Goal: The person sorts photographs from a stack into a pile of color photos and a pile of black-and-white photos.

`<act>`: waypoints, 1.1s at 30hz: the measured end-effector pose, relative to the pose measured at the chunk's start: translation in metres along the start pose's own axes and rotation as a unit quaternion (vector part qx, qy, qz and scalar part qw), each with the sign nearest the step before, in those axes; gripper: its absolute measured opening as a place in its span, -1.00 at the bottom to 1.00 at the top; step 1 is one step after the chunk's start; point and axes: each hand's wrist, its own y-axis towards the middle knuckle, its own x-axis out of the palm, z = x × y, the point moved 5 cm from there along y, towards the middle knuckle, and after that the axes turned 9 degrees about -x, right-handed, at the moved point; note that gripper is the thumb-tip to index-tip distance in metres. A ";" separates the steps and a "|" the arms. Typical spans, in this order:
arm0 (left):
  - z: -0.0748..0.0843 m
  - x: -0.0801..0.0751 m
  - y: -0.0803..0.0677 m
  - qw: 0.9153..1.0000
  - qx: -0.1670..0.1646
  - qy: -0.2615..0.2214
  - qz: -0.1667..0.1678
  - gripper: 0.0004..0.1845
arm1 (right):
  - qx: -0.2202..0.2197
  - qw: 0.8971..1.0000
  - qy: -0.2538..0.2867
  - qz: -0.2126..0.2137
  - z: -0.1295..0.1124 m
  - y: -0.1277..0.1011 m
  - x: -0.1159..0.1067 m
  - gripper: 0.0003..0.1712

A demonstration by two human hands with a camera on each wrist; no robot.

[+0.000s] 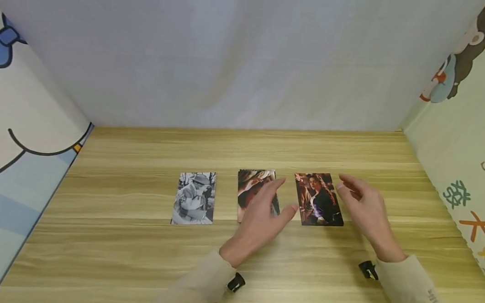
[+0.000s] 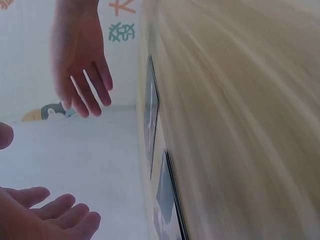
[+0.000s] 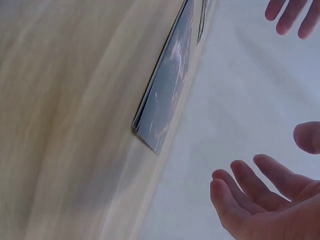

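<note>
Three photo card spots lie in a row on the wooden table. At the left is a black-and-white photo card point(image 1: 194, 199). A small stack of photo cards point(image 1: 249, 183) lies in the middle, partly hidden by my left hand point(image 1: 260, 220). To the right lies another stack of photo cards point(image 1: 319, 202), its top picture showing a person in dark clothes. My left hand hovers above the middle stack with its fingers extended and thumb apart, holding nothing. Beside the right stack, my right hand point(image 1: 366, 212) is raised off the table, fingers loosely bent, also holding nothing.
A pale curtain-like backdrop point(image 1: 247, 60) rises behind the wooden table point(image 1: 117, 255). Printed panels stand on both sides, the left panel point(image 1: 18, 103) with a cartoon figure and the right panel point(image 1: 452, 149) with coloured lettering. A black clip point(image 1: 236, 283) sits at my left cuff.
</note>
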 end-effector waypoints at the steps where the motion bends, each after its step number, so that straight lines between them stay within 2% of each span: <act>1: -0.001 -0.004 -0.001 1.000 0.003 0.001 0.003 -0.24 | -0.001 1.000 0.005 0.002 -0.001 -0.001 0.001 -0.37; 8: -0.010 -0.029 -0.007 0.999 0.026 0.022 0.033 -0.18 | -0.005 1.000 0.022 -0.004 -0.010 -0.004 0.012 -0.34; 15: -0.024 -0.051 -0.013 0.995 0.003 0.086 0.053 -0.12 | -0.029 0.999 0.005 -0.018 -0.021 -0.005 0.026 -0.32; 21: -0.034 -0.062 -0.014 0.986 -0.008 0.154 0.057 -0.09 | -0.057 0.998 -0.021 -0.029 -0.026 -0.005 0.037 -0.32; 28: -0.043 -0.071 -0.013 0.970 0.015 0.232 0.067 -0.10 | -0.084 0.994 -0.044 -0.054 -0.034 -0.004 0.053 -0.33; 33: -0.047 -0.072 -0.011 0.964 0.021 0.257 0.058 -0.09 | -0.093 0.990 -0.060 -0.090 -0.042 0.000 0.066 -0.30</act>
